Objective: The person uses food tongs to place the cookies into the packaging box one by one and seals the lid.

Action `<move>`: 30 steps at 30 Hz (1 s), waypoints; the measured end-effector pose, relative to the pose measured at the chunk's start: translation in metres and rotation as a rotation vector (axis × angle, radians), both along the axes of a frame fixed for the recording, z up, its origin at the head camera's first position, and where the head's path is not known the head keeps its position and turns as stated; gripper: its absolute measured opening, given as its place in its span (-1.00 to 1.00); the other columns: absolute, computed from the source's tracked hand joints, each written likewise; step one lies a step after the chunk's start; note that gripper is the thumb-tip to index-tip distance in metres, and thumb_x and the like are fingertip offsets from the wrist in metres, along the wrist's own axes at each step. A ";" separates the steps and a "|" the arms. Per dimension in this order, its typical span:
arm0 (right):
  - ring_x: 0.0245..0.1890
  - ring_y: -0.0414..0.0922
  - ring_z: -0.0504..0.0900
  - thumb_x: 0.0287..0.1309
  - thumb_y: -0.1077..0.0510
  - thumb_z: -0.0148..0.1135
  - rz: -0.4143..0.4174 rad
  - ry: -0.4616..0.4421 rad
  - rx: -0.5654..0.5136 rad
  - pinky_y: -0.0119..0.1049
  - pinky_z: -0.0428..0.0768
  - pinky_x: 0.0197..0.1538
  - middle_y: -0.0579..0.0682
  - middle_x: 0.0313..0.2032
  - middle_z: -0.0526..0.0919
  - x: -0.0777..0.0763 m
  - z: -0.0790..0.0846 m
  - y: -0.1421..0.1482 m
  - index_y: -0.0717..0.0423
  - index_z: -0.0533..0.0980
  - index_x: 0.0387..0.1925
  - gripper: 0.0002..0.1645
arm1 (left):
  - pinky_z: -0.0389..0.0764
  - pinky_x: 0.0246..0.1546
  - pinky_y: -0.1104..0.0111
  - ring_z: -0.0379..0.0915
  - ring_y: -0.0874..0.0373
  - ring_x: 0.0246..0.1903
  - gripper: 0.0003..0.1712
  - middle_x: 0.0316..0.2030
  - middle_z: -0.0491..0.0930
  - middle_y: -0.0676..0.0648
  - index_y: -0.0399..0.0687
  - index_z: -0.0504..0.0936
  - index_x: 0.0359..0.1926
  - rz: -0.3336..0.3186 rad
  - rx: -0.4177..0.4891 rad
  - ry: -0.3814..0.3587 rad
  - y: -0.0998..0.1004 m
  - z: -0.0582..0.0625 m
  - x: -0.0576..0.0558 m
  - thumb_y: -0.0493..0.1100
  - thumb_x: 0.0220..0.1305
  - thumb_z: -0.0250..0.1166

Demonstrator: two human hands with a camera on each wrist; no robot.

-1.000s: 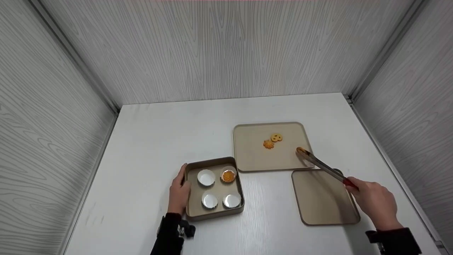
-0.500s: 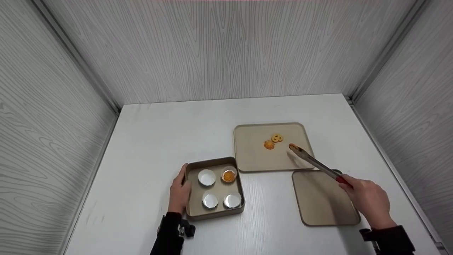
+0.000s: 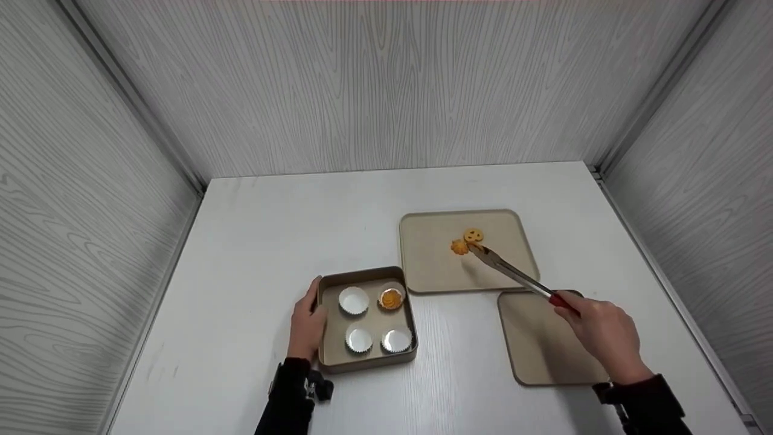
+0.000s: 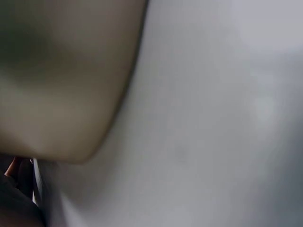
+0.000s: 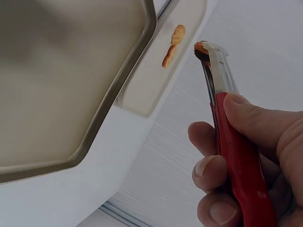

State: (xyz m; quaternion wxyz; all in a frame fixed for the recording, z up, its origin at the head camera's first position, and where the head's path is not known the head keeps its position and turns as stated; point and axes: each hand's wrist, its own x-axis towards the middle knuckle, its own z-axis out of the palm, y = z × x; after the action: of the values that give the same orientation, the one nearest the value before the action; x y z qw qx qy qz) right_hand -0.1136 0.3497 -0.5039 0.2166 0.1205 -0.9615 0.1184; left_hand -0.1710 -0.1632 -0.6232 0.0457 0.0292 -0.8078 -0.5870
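Observation:
My left hand (image 3: 307, 329) grips the left wall of a square tan baking tin (image 3: 366, 366). Inside the tin stand pale fluted cups, one at the front left (image 3: 359, 339); the back right cup holds an orange swirl cookie (image 3: 391, 299). With curled fingers my right hand (image 3: 604, 335) holds red-handled tongs (image 5: 244, 156), their tips closed around a small brown cookie (image 5: 201, 46). In the head view the tips overlap the flat tray (image 3: 432, 272), right beside a flower-shaped cookie (image 3: 459, 247) and a pretzel-shaped cookie (image 3: 473, 234). The left wrist view shows mostly the tin's blurred wall (image 4: 61, 118).
A second, smaller tan tray (image 3: 519, 338) lies at the right, partly under my right hand and forearm. The white tabletop (image 3: 259, 241) is bounded by grey wood-grain panels (image 3: 386, 90) at the back and sides.
My right hand has moved left with the tongs, bringing their tips from the tray's right side to beside the two cookies. The left hand and tin stay almost still.

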 end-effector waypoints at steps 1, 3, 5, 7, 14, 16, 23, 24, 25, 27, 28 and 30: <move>-0.74 -0.16 0.37 0.02 0.19 0.56 0.012 0.006 -0.004 -0.22 0.30 -0.70 0.05 -0.63 0.63 -0.001 0.000 -0.003 0.07 0.73 -0.13 -0.68 | 0.25 0.32 0.11 0.26 0.00 0.37 -0.23 0.48 0.30 -0.15 -0.01 0.20 0.59 0.003 -0.005 0.000 0.000 0.000 0.000 -0.38 0.36 -0.06; -0.73 -0.12 0.46 0.00 0.20 0.57 0.034 0.022 -0.011 -0.20 0.35 -0.69 0.08 -0.56 0.70 -0.003 -0.002 -0.011 0.08 0.74 -0.12 -0.66 | 0.24 0.36 0.08 0.24 -0.02 0.40 -0.23 0.48 0.31 -0.17 -0.01 0.21 0.59 0.009 -0.013 -0.002 0.000 0.000 -0.001 -0.37 0.37 -0.06; -0.69 -0.08 0.53 -0.02 0.20 0.58 0.054 0.023 -0.019 -0.18 0.38 -0.67 0.09 -0.49 0.74 -0.005 -0.003 -0.019 0.09 0.75 -0.12 -0.65 | 0.22 0.39 0.06 0.22 -0.03 0.43 -0.24 0.47 0.32 -0.18 0.01 0.22 0.59 0.016 -0.020 -0.007 0.000 -0.001 -0.001 -0.36 0.37 -0.05; -0.65 -0.06 0.58 -0.02 0.20 0.58 0.074 0.019 -0.027 -0.17 0.42 -0.65 0.08 -0.46 0.76 -0.007 -0.004 -0.027 0.10 0.76 -0.10 -0.64 | 0.22 0.40 0.06 0.23 -0.04 0.42 -0.24 0.47 0.33 -0.18 0.01 0.23 0.58 0.024 -0.021 -0.010 0.000 -0.001 -0.001 -0.35 0.37 -0.05; -0.58 -0.22 0.57 0.01 0.20 0.59 0.203 0.040 -0.011 -0.23 0.51 -0.54 -0.04 -0.43 0.77 -0.017 -0.007 -0.061 0.03 0.76 -0.11 -0.66 | 0.20 0.40 0.01 0.23 -0.11 0.40 -0.25 0.48 0.30 -0.19 0.04 0.23 0.58 0.042 -0.034 -0.019 0.001 -0.002 0.000 -0.32 0.38 -0.03; -0.56 -0.22 0.56 0.01 0.21 0.58 0.234 0.023 -0.021 -0.25 0.51 -0.52 -0.06 -0.42 0.76 -0.018 -0.008 -0.071 0.02 0.75 -0.10 -0.65 | 0.17 0.43 -0.01 0.20 -0.13 0.43 -0.26 0.48 0.30 -0.20 0.04 0.23 0.59 0.041 -0.034 -0.019 0.001 -0.002 0.000 -0.31 0.39 -0.02; -0.52 -0.16 0.67 0.00 0.22 0.57 0.293 -0.037 -0.073 -0.25 0.55 -0.48 -0.06 -0.40 0.78 -0.017 -0.011 -0.102 0.04 0.76 -0.10 -0.65 | 0.20 0.38 0.06 0.20 -0.06 0.42 -0.25 0.50 0.27 -0.17 0.04 0.21 0.59 0.032 -0.010 -0.017 0.001 -0.003 0.000 -0.32 0.39 -0.03; -0.53 -0.16 0.67 0.00 0.21 0.57 0.306 -0.035 -0.074 -0.25 0.55 -0.48 -0.06 -0.41 0.78 -0.017 -0.012 -0.106 0.04 0.75 -0.11 -0.66 | 0.22 0.36 0.07 0.23 -0.06 0.39 -0.25 0.49 0.29 -0.17 0.04 0.21 0.59 0.032 -0.007 -0.016 0.001 -0.003 0.000 -0.33 0.39 -0.03; -0.53 -0.17 0.68 0.01 0.20 0.56 0.318 -0.034 -0.075 -0.26 0.56 -0.47 -0.07 -0.41 0.78 -0.018 -0.012 -0.109 0.03 0.75 -0.14 -0.69 | 0.23 0.33 0.08 0.26 -0.06 0.36 -0.24 0.48 0.30 -0.17 0.04 0.22 0.59 0.033 -0.003 -0.015 0.001 -0.003 0.000 -0.33 0.39 -0.03; -0.51 -0.16 0.70 0.03 0.19 0.56 0.339 -0.036 -0.073 -0.25 0.58 -0.45 -0.08 -0.39 0.79 -0.018 -0.012 -0.115 0.02 0.74 -0.17 -0.73 | 0.24 0.34 0.09 0.28 -0.05 0.35 -0.25 0.47 0.33 -0.18 0.03 0.22 0.59 0.034 -0.004 -0.010 0.002 -0.003 0.000 -0.34 0.39 -0.02; -0.49 -0.15 0.71 0.03 0.19 0.55 0.343 -0.040 -0.070 -0.24 0.59 -0.44 -0.08 -0.38 0.80 -0.018 -0.012 -0.118 0.02 0.74 -0.18 -0.74 | 0.24 0.35 0.09 0.29 -0.06 0.36 -0.24 0.46 0.34 -0.18 0.03 0.23 0.59 0.035 -0.006 -0.009 0.002 -0.003 0.000 -0.34 0.38 -0.02; -0.47 -0.15 0.73 0.05 0.18 0.55 0.350 -0.053 -0.068 -0.22 0.61 -0.42 -0.08 -0.37 0.80 -0.019 -0.013 -0.123 0.02 0.74 -0.18 -0.75 | 0.22 0.40 0.06 0.26 -0.07 0.40 -0.24 0.46 0.34 -0.19 0.04 0.23 0.59 0.038 -0.013 -0.009 0.002 -0.003 0.000 -0.33 0.37 -0.02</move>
State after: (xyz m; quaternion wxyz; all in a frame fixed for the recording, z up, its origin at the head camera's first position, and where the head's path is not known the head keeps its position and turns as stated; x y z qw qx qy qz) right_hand -0.1322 0.2268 -0.5171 0.1712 0.2753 -0.9267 0.1898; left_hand -0.1707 -0.1611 -0.6260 0.0533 0.0472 -0.8110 -0.5808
